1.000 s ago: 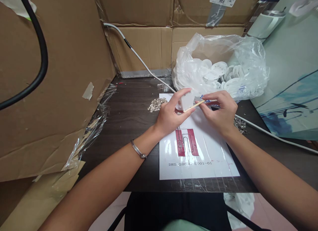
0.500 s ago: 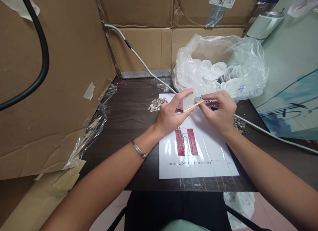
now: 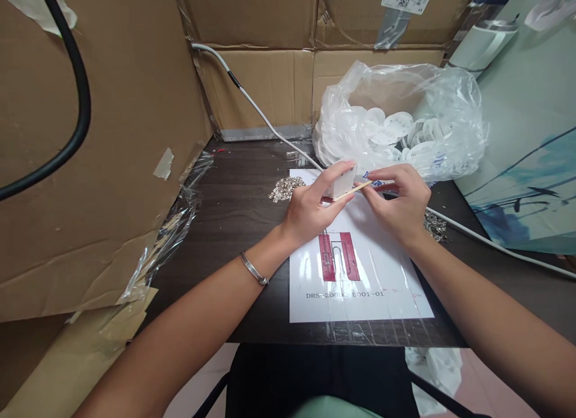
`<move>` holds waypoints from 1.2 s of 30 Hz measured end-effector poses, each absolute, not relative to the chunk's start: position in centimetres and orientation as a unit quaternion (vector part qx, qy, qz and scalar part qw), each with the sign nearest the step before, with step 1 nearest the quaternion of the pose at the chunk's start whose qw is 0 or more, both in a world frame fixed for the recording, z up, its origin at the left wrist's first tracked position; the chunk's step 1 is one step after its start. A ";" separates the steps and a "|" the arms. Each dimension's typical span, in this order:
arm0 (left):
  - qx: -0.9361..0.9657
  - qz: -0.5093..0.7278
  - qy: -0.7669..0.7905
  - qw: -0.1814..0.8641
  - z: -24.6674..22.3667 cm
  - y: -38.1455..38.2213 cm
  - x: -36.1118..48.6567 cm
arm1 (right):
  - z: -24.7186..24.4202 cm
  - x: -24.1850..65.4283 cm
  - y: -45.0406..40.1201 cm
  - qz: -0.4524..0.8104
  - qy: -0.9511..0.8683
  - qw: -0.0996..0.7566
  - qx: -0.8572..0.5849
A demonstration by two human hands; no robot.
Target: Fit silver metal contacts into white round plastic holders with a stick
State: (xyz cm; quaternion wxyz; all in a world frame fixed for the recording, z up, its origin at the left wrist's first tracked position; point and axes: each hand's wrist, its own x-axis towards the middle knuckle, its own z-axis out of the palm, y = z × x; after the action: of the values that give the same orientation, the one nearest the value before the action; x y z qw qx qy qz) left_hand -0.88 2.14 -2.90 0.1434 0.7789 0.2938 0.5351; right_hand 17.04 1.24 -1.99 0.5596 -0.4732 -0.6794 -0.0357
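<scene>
My left hand [image 3: 311,207] grips a small white box-shaped piece [image 3: 344,183] between thumb and fingers, just above a printed sheet. A thin pale yellow strip [image 3: 353,191] runs along the lower edge of that piece. The strip's right end is pinched by the thumb and fingers of my right hand [image 3: 398,199]. Under both hands lies the white printed sheet [image 3: 324,310], with a red and white diagram [image 3: 339,257] on it. To the left of my left hand is a pile of small shiny metal parts [image 3: 287,189]. A second metal pile [image 3: 434,225] is partly hidden by my right wrist.
A clear plastic bag [image 3: 335,121] of white round pieces [image 3: 396,127] stands behind my hands. A grey-white cable [image 3: 265,119] crosses the dark table [image 3: 238,226]. Cardboard [image 3: 108,166] walls the left and back; a white bottle [image 3: 483,45] is at upper right.
Both hands keep nearly the same grip on the white piece and the strip. The whole view has shifted very slightly.
</scene>
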 end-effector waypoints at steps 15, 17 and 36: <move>0.780 0.522 0.316 0.139 -2.9 2.2 -1.0 | -1.9 16.8 1.2 -0.038 -0.674 0.566 -0.472; 0.782 0.517 0.318 0.140 -2.8 2.2 -1.0 | -1.9 16.9 1.2 -0.038 -0.673 0.564 -0.476; 0.780 0.517 0.305 0.179 -2.8 2.1 -0.8 | -1.9 17.0 1.1 -0.024 -0.675 0.564 -0.475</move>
State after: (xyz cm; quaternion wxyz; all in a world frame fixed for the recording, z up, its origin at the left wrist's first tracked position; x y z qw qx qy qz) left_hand -0.83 2.09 -2.77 0.1792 0.7799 0.3047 0.5165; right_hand 16.96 1.15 -1.95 0.5641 -0.4752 -0.6748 -0.0237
